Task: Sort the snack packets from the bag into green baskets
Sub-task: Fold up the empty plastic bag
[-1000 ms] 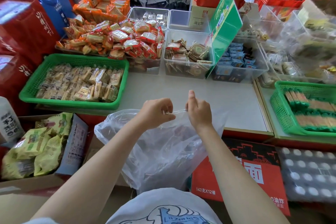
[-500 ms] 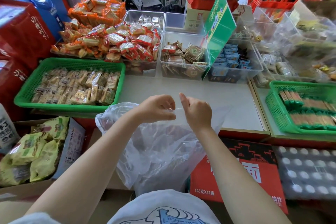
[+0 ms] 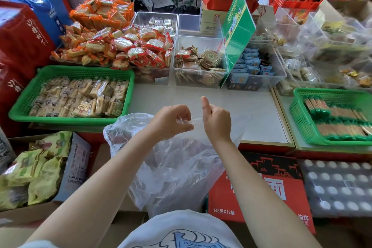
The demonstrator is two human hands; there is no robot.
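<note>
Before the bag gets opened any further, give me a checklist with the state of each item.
1. Left hand pinches the top of the clear plastic bag: ok.
2. Right hand grips the same strip, thumb up: ok.
3. Bag mouth open enough to reach in: not ok.
4. Packets inside the bag identifiable: cannot tell, film too cloudy.
5. Left green basket has room: not ok, nearly full.
6. Right green basket has room: cannot tell, partly out of frame.
</note>
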